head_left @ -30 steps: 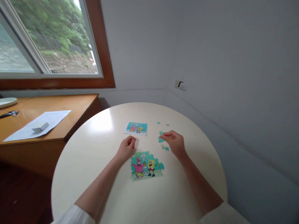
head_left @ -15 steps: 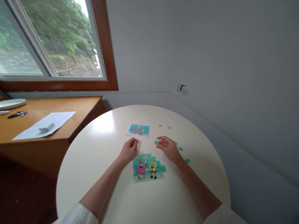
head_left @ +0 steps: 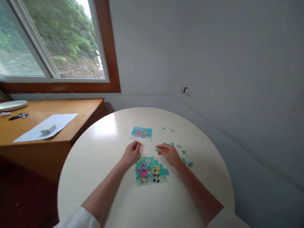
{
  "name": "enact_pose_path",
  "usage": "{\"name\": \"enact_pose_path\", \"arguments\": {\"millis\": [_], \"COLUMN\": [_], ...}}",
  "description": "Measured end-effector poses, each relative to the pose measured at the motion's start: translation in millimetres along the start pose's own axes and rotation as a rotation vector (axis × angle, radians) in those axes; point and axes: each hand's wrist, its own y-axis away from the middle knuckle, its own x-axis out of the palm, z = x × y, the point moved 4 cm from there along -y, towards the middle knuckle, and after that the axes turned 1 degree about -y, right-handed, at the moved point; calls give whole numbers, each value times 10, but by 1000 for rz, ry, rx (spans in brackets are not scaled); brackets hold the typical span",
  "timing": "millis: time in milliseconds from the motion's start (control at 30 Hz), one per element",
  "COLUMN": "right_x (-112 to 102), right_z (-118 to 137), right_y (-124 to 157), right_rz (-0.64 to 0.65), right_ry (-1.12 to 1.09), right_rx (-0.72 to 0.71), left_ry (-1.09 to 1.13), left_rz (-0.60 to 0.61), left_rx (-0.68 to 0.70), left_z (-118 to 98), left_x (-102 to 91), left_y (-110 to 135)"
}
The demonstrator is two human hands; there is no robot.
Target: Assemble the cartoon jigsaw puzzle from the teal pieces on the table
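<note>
A partly joined jigsaw puzzle (head_left: 152, 171) of cartoon figures lies on the table between my forearms, its upper right edge stepped and ragged. My right hand (head_left: 168, 153) is above that edge, thumb and fingers pinched on a small green puzzle piece (head_left: 156, 149). Beside the puzzle's upper left corner rests my left hand (head_left: 131, 152), its fingers curled closed; whether anything is inside them is hidden. Beyond both hands lies a picture card (head_left: 142, 133) with the same cartoon scene.
Several loose green pieces, one puzzle piece (head_left: 184, 152) among them, lie to the right of my right hand. Farther back are two more, including a small piece (head_left: 172, 130). The round white table (head_left: 95, 164) stands near a wooden desk (head_left: 85, 107) holding paper (head_left: 61, 119).
My right hand has come slightly left and down toward the puzzle, its fingers closing on the green piece. More loose pieces now show behind it. My left hand stays in place.
</note>
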Motion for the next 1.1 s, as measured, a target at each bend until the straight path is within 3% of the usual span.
{"name": "enact_pose_path", "arguments": {"millis": [1100], "right_x": [36], "right_z": [56], "right_y": [18], "right_rz": [47], "right_ry": [113], "right_rx": [-7], "left_ry": [19], "left_rz": [-13], "left_rx": [-23], "left_z": [-68], "left_x": [1], "left_y": [22]}}
